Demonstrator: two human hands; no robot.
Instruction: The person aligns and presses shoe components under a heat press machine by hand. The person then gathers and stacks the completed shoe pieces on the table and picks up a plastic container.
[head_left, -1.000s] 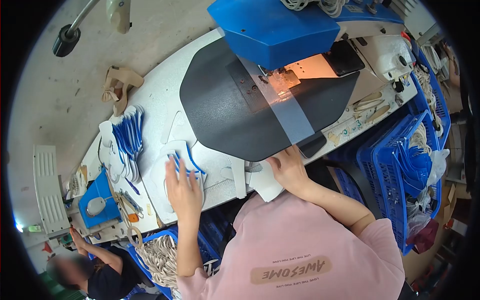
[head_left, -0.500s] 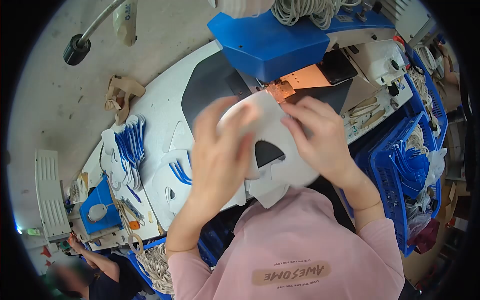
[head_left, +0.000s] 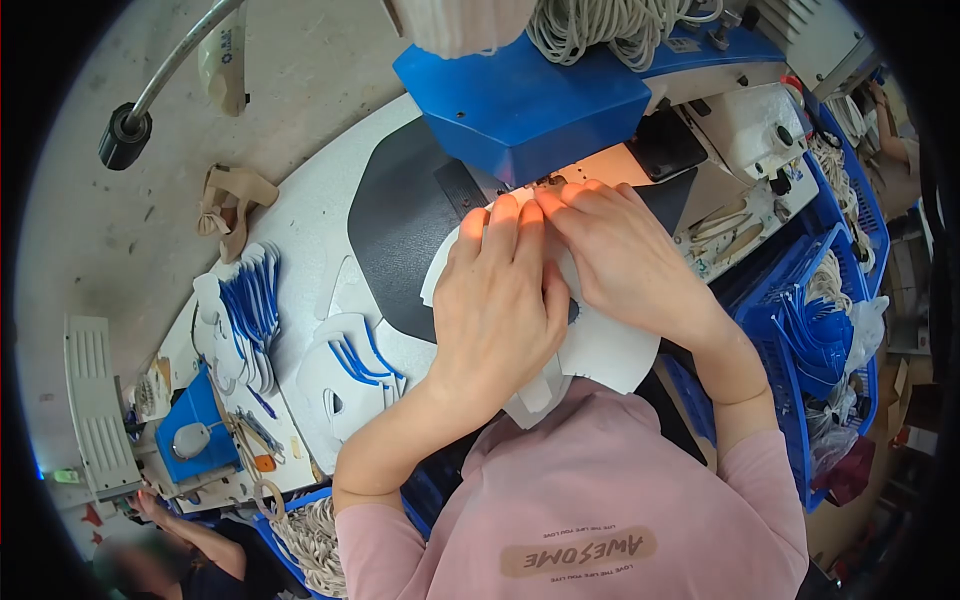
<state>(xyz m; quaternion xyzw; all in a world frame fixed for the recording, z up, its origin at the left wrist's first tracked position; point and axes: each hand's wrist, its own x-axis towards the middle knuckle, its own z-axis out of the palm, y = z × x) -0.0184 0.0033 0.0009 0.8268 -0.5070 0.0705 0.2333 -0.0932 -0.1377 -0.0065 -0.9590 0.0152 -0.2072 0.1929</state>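
Observation:
A white shoe-upper piece (head_left: 608, 350) lies on the bed of a blue sewing machine (head_left: 530, 105), its far edge under the lit needle area. My left hand (head_left: 497, 305) rests flat on the piece, fingers stretched toward the needle and holding nothing. My right hand (head_left: 625, 258) lies on the piece's right side, its fingertips beside those of my left hand close to the needle. The fingers look extended, with the thumb mostly hidden. Both hands cover much of the piece, and its lower flaps hang toward my pink shirt (head_left: 590, 490).
Left on the table are white pieces with blue strips (head_left: 345, 365) and a fanned stack of blue-edged pieces (head_left: 250, 315). A black phone-like slab (head_left: 668, 145) lies behind the right hand. Blue baskets (head_left: 785, 400) stand at right. A co-worker's arm (head_left: 200, 535) shows lower left.
Both hands have moved together toward the needle and settled on the white piece. The piece has turned, and its cut-out opening is now mostly covered. The view has shifted slightly.

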